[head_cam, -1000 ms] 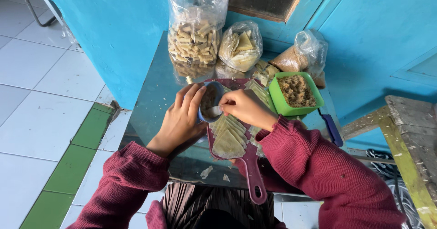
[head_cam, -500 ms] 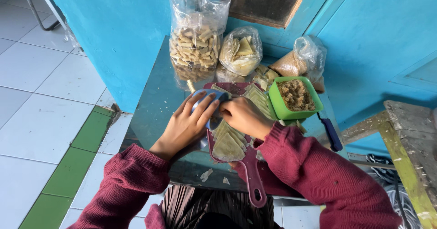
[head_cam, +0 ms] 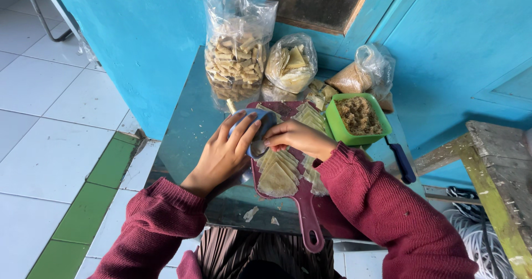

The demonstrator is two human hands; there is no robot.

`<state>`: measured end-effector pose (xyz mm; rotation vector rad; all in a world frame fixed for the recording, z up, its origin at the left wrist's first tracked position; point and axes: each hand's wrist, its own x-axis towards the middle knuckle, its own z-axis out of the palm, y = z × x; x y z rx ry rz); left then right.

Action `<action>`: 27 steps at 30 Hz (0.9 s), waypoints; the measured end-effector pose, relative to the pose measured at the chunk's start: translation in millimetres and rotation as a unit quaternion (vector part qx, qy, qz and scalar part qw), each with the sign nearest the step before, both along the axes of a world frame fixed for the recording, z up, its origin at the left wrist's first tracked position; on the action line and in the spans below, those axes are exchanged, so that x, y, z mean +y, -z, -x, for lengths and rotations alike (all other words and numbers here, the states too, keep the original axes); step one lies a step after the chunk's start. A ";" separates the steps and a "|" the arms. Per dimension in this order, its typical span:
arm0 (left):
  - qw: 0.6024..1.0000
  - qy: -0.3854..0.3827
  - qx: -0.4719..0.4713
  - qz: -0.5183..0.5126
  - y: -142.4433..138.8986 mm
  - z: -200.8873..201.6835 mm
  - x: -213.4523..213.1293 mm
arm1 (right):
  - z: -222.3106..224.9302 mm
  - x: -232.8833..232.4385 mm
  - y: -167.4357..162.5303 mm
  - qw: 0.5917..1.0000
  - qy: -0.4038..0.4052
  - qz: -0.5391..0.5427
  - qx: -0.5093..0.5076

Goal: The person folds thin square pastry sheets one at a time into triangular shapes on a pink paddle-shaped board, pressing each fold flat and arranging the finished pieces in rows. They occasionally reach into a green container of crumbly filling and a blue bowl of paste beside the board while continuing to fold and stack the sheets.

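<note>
Wrappers first: thin, pale triangular pastry wrappers [head_cam: 277, 173] lie fanned in overlapping stacks on a maroon plastic cutting board with a long handle [head_cam: 306, 215], which sits on the shiny metal worktop [head_cam: 191, 135] in front of me. I judge them light, limp and easy to tear, probably a little tacky where they overlap, so each is best peeled off by one corner with fingertips, not pinched in the middle.

My right hand [head_cam: 296, 137] hovers just above the top of the stack, fingers curled together; whether they pinch a sheet or some filling I cannot tell. My left hand [head_cam: 224, 154] is wrapped over a small blue bowl [head_cam: 260, 129] at the board's upper left edge, its grip closed on the rim.

Just right of the board stands a square green plastic tub of brown crumbly filling [head_cam: 358, 118], with a dark blue handle [head_cam: 402, 162] lying beside it. Behind, against the turquoise wall [head_cam: 144, 40], stand a tall clear bag of rolled snacks [head_cam: 235, 57], a smaller bag of folded triangles [head_cam: 291, 65] and a bag of brownish powder [head_cam: 360, 74].

Compared with half a second ago, the left hand has curled more fully over the bowl, and the right hand has drawn back slightly toward the stack.
</note>
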<state>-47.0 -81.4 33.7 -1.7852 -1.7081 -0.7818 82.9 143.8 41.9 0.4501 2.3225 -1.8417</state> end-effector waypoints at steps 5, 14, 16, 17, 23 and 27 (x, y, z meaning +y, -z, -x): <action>0.997 0.012 -0.081 0.009 -0.9 1.2 -2.2 | -8.8 3.8 -2.7 0.990 0.021 0.139 0.032; 0.960 -0.016 -0.273 -0.053 17.9 11.5 1.4 | -61.9 -2.5 -38.5 0.994 0.004 -0.021 0.105; 0.942 -0.023 -0.332 -0.050 27.9 15.9 3.2 | -72.1 -11.5 -31.5 0.990 0.012 -0.112 0.083; 0.933 -0.027 -0.355 -0.048 32.7 18.5 4.1 | -76.4 -15.3 -27.4 0.986 0.018 -0.139 0.092; 0.911 0.001 -0.407 -0.065 47.1 22.0 0.2 | -84.4 -26.0 -3.1 0.952 0.066 -0.266 0.136; 0.893 -0.038 -0.446 -0.040 32.6 14.1 -7.3 | -82.5 -25.6 8.7 0.936 0.065 -0.285 0.199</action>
